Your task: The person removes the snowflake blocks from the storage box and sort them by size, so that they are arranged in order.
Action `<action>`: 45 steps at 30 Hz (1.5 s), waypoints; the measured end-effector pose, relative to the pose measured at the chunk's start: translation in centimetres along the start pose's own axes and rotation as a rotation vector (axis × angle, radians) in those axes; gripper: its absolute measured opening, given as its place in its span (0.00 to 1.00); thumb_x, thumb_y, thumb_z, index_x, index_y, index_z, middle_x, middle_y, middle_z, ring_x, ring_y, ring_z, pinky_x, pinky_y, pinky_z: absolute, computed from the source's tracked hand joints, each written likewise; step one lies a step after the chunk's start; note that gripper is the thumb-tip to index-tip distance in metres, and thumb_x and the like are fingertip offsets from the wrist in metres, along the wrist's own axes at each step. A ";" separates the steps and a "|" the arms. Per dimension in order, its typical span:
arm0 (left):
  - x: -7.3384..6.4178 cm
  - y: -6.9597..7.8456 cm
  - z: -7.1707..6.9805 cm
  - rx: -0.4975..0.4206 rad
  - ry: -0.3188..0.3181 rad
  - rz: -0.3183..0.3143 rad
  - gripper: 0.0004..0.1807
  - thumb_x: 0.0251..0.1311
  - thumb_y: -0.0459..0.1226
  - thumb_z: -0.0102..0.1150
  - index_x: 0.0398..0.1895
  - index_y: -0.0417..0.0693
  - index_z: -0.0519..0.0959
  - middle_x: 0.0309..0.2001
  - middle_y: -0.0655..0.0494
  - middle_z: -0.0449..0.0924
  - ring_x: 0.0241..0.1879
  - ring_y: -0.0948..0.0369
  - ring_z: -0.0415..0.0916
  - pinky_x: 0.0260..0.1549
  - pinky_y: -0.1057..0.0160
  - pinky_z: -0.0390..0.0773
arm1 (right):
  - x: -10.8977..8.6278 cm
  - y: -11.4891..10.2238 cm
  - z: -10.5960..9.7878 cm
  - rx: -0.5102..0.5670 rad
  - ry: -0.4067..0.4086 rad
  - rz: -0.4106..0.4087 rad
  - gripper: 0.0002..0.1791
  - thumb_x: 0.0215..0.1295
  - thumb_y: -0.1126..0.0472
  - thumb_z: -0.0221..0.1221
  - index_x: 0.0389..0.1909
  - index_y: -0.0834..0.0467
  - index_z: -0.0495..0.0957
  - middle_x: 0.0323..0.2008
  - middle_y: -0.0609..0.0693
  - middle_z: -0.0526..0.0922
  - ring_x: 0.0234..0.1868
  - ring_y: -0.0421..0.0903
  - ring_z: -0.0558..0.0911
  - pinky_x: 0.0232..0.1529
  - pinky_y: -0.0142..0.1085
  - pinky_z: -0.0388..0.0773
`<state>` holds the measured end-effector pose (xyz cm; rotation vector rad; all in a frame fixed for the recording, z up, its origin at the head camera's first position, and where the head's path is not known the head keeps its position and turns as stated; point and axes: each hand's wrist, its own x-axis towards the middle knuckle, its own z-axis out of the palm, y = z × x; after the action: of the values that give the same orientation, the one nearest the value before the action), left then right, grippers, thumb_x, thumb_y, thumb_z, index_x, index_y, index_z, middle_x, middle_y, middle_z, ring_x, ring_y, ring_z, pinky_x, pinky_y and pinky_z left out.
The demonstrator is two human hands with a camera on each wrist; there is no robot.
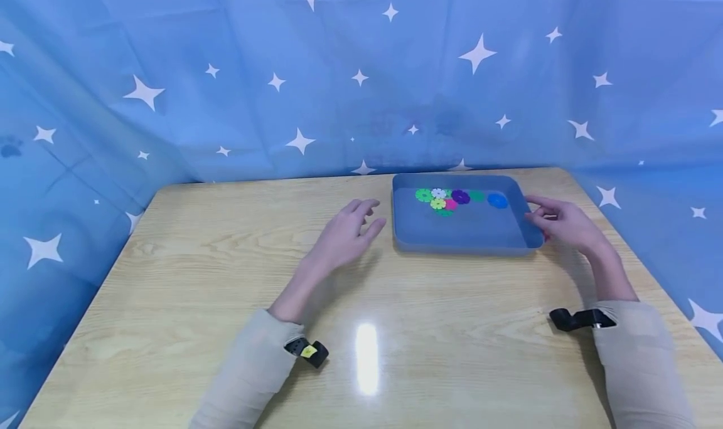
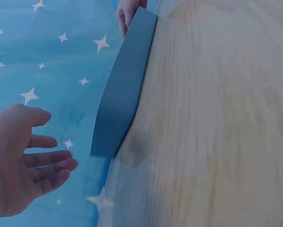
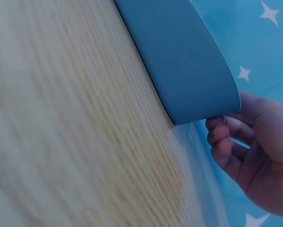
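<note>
A shallow blue-grey tray point(image 1: 463, 236) lies toward the back right of the wooden table. In it are several flower-shaped plastic pieces, among them a purple one point(image 1: 460, 197), a yellow one point(image 1: 438, 204) and a blue one point(image 1: 498, 201). My right hand point(image 1: 567, 225) grips the tray's right edge, thumb and finger at the rim and the other fingers curled outside it. In the right wrist view the tray's outer wall point(image 3: 193, 61) partly hides the thumb. Just left of the tray, my left hand point(image 1: 344, 234) hovers apart from it, holding nothing, fingers spread and relaxed.
The wooden table point(image 1: 237, 266) extends to the left and toward the front. Behind it hangs a blue curtain point(image 1: 350, 109) with white stars, which also covers both sides. A dark camera is strapped to each wrist, over pale sleeves point(image 1: 248, 366).
</note>
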<state>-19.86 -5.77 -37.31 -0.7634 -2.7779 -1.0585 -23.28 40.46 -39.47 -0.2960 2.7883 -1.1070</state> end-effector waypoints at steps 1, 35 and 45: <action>0.3 0.2 0.4 -0.010 -0.007 0.004 0.27 0.77 0.48 0.48 0.69 0.40 0.70 0.60 0.43 0.76 0.52 0.50 0.79 0.51 0.54 0.79 | 0.0 0.0 0.0 -0.002 0.001 -0.001 0.33 0.79 0.55 0.53 0.77 0.64 0.57 0.36 0.56 0.80 0.24 0.47 0.78 0.25 0.38 0.77; 8.6 4.3 8.2 -0.249 -0.132 -0.126 0.19 0.72 0.31 0.53 0.63 0.38 0.75 0.52 0.45 0.80 0.50 0.56 0.76 0.43 0.63 0.77 | -0.7 -0.8 0.1 0.044 -0.056 0.021 0.34 0.77 0.53 0.56 0.78 0.59 0.57 0.31 0.57 0.80 0.25 0.54 0.78 0.31 0.39 0.76; 10.3 3.6 9.7 -0.217 -0.097 -0.278 0.22 0.73 0.34 0.54 0.68 0.44 0.72 0.33 0.54 0.72 0.31 0.61 0.66 0.25 0.67 0.65 | -0.4 -1.0 0.1 0.048 -0.059 0.034 0.35 0.76 0.52 0.56 0.78 0.55 0.58 0.33 0.58 0.80 0.26 0.54 0.78 0.29 0.40 0.75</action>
<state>-26.17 7.12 -40.07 -0.4645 -2.9474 -1.4244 -22.77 39.73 -38.85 -0.2702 2.7011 -1.1371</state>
